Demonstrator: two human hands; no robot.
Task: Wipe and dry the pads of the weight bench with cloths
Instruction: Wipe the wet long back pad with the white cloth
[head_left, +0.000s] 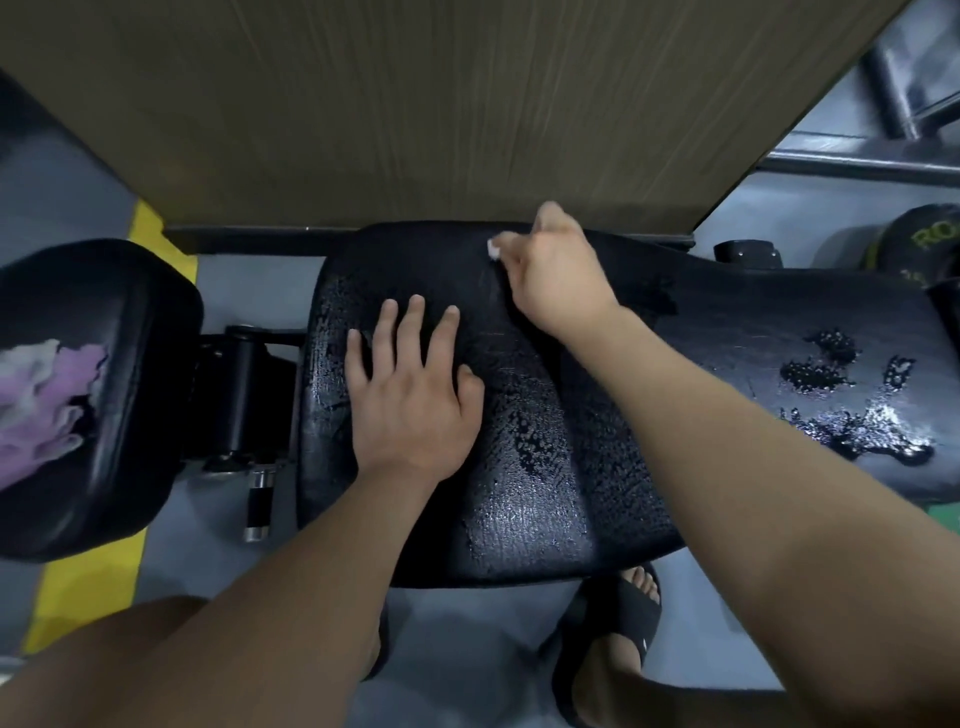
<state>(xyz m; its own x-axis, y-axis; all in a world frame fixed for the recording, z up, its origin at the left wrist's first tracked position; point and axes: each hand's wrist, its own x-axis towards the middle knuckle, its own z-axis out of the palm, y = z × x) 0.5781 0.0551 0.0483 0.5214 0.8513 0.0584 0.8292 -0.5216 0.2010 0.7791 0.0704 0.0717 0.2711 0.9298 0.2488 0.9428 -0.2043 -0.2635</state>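
Both forearms fill the bottom of the view, cut off by the lower edge, and hide part of the near edge of the bench pad (524, 499). Below that edge, one foot in a black sandal (623, 623) shows between the arms.

On the pad's left half, the left hand (410, 384) lies flat, palm down, fingers spread, holding nothing. At the far edge, the right hand (558, 275) is curled closed around a small white wad (492, 249); only a scrap pokes out past the fingers, so whether it is cloth or tissue is hard to tell.

Wet streaks and droplets cover the pad's middle and near edge. A second pad (810, 374) runs off the right edge of view with puddles near its right end; the seam between pads is hidden under the right forearm.

Left of a gap with a black hinge (244, 395) sits another pad (98, 395), cut off at the left, carrying a purple-and-white cloth (47, 400). A wooden panel (441, 104) stands just behind the far edge, leaving little room there.
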